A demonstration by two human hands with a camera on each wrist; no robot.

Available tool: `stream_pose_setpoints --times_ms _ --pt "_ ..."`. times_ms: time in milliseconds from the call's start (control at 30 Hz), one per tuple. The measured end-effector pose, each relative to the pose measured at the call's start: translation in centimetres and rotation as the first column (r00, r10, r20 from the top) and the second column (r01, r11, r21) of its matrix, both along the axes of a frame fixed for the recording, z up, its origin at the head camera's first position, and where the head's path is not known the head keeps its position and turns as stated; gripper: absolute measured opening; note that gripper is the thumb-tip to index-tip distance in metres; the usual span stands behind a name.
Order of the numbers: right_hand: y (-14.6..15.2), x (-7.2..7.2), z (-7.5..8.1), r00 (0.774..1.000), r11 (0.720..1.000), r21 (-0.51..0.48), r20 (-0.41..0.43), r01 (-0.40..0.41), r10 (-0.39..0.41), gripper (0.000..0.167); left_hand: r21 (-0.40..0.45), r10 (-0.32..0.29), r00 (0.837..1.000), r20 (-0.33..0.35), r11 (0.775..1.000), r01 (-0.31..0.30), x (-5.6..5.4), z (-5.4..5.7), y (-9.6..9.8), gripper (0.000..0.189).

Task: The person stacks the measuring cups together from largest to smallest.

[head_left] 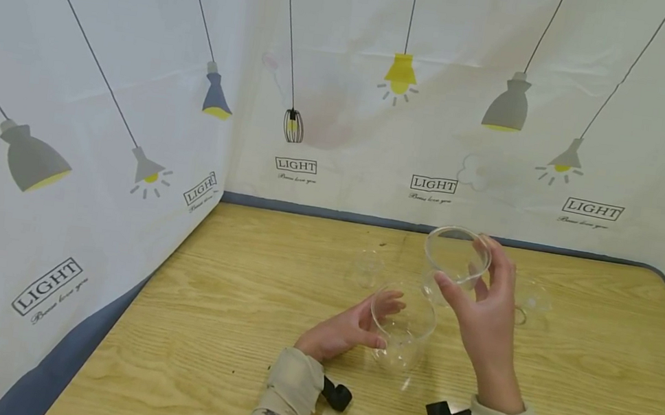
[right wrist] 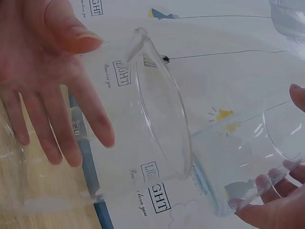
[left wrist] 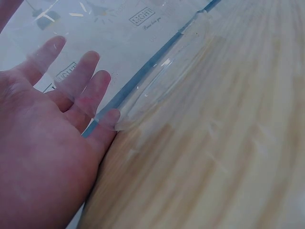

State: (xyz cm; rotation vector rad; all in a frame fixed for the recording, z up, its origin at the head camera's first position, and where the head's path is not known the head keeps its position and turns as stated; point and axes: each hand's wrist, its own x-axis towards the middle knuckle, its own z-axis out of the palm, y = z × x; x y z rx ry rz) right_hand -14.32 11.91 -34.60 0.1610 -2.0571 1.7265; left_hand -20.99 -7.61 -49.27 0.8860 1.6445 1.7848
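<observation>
My left hand (head_left: 345, 327) holds a clear glass beaker (head_left: 404, 355) low over the wooden table, thumb on the near side and spread fingers around the far side. In the right wrist view this beaker (right wrist: 157, 114) shows a pouring spout, and the left hand's fingers (right wrist: 102, 129) are seen through its wall. My right hand (head_left: 491, 310) grips a second clear glass beaker (head_left: 456, 254), higher and farther right, its wide mouth facing up. The lower end of this upper beaker (right wrist: 224, 186) is close to the lower beaker's rim; whether they touch I cannot tell.
Behind the left hand stands a small clear vessel (head_left: 369, 267) on the table (head_left: 610, 380). Another clear item (head_left: 536, 295) lies beyond the right wrist, faint and hard to make out. A lamp-printed cloth (head_left: 356, 113) encloses the table's back and left sides.
</observation>
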Motion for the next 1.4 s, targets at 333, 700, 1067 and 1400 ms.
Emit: stream_pose_setpoints --times_ms 333,700,1067,1400 --pt "-0.7 0.4 0.5 0.999 0.999 -0.039 -0.006 -0.034 0.034 0.068 -0.002 0.001 1.0 0.009 1.0 -0.001 0.2 0.2 -0.1 0.078" --pt "-1.4 0.5 0.5 0.997 0.996 -0.031 -0.005 -0.078 0.078 0.069 0.004 -0.001 1.0 -0.001 1.0 0.001 1.2 2.5 -0.2 0.077" --pt "-1.9 0.6 0.3 0.994 0.994 0.023 0.01 -0.108 0.108 0.071 -0.029 0.0 1.0 0.004 1.0 0.0 1.2 2.5 -0.4 0.077" --pt "-2.4 0.3 0.0 0.991 0.989 0.081 0.048 -0.128 0.124 0.072 -0.007 0.006 1.0 0.012 1.0 -0.006 1.2 2.3 -0.4 0.079"
